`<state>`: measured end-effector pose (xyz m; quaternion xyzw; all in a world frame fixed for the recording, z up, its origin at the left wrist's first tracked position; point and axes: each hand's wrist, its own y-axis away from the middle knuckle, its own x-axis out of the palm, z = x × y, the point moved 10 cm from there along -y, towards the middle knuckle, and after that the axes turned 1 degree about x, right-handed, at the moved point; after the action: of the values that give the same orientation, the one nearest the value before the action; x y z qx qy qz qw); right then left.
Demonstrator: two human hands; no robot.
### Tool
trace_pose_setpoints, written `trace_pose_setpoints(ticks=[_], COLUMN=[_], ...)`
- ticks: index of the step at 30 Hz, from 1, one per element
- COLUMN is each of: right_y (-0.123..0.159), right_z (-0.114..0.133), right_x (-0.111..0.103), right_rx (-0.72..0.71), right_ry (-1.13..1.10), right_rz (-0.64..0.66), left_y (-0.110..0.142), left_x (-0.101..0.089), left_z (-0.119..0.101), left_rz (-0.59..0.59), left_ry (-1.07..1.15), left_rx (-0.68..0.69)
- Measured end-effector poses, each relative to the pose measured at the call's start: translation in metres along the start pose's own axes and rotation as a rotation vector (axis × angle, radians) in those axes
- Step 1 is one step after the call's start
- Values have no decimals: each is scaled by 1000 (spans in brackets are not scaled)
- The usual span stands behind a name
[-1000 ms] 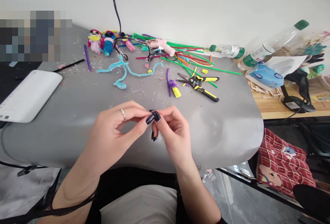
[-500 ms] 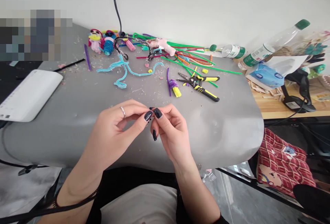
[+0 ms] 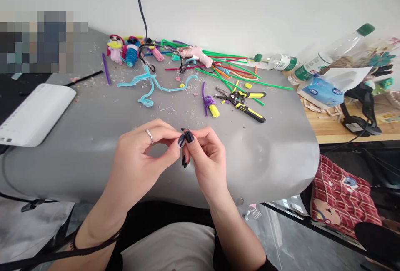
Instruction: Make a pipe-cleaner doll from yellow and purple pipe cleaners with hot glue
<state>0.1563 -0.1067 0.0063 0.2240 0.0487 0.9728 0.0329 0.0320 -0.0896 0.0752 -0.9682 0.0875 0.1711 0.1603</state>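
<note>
Above the front of the grey table mat (image 3: 262, 158), my left hand (image 3: 143, 154) and my right hand (image 3: 204, 158) meet tip to tip. Thumb and forefinger of each are pinched closed at the same spot. Whatever lies between them is too small and too covered to make out. Beyond my fingers lies a small purple-and-yellow pipe-cleaner bundle (image 3: 211, 106), with a purple pipe cleaner (image 3: 204, 99) beside it. Wire strippers (image 3: 245, 102) with black and yellow handles rest to its right, jaws apart. A light-blue pipe-cleaner figure (image 3: 150, 79) with long limbs lies behind my left hand.
Along the wall are pipe-cleaner dolls (image 3: 115, 49), a pink glue gun (image 3: 196, 54) and several green pipe cleaners (image 3: 268, 85). A white device (image 3: 39, 115) sits at left. Plastic bottles (image 3: 314, 67) and a tissue pack (image 3: 323, 90) stand at right. Fluff scraps dot the mat.
Both hands stay together, with small shifts of the thumbs and fingertips. My right forearm has moved slightly left. The things on the table have not moved.
</note>
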Motion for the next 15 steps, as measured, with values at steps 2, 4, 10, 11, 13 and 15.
trace_pose_setpoints(ticks=[2, 4, 10, 11, 13, 15], right_y=[0, -1, -2, -2, -2, -2], right_z=[-1, -3, -7, -7, -7, -7], right_x=[2, 4, 5, 5, 4, 3], right_rx=[13, 36, 76, 75, 72, 68], right_ry=[-47, -96, -171, -180, -182, -165], right_rz=[12, 32, 55, 55, 50, 44], left_y=[0, -1, -1, -1, 0, 0], left_x=[-1, -1, -2, -1, 0, 1], left_z=[-3, -5, -1, -1, 0, -1], left_rz=[-15, -29, -50, -42, -24, -14], left_ry=[-26, -42, -55, -52, -39, -17], left_rx=[18, 28, -3, -7, -14, -17])
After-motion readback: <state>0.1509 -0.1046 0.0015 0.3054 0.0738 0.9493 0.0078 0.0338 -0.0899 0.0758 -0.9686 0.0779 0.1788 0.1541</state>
